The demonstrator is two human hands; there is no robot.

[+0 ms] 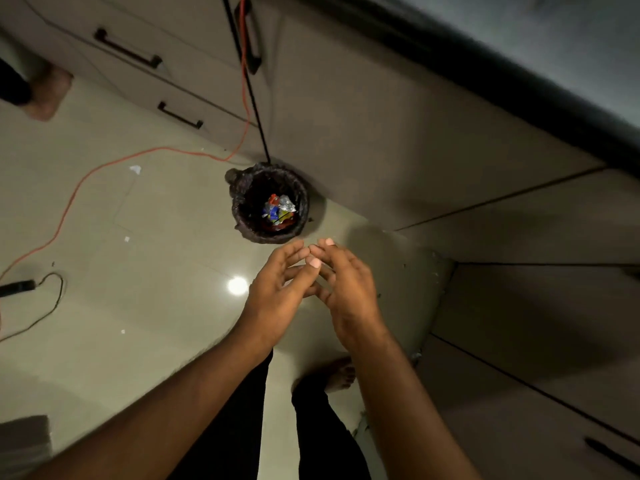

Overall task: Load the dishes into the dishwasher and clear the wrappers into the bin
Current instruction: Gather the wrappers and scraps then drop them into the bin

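Observation:
A small round bin (242, 209) lined with a dark bag stands on the floor against the cabinet front. Crumpled wrappers (279, 211), silver, blue, yellow and red, lie inside it. My left hand (277, 292) and my right hand (343, 289) hover close together just on the near side of the bin, fingers spread and partly touching each other. Neither hand holds anything. No dishes or dishwasher are in view.
An orange cable (104, 168) runs across the glossy floor and up the cabinet beside a black cord (252, 98). Small scraps (135, 169) lie on the floor. Cabinet drawers (138, 64) stand behind, a counter edge (519, 81) at right. Another person's foot (45, 95) is at far left.

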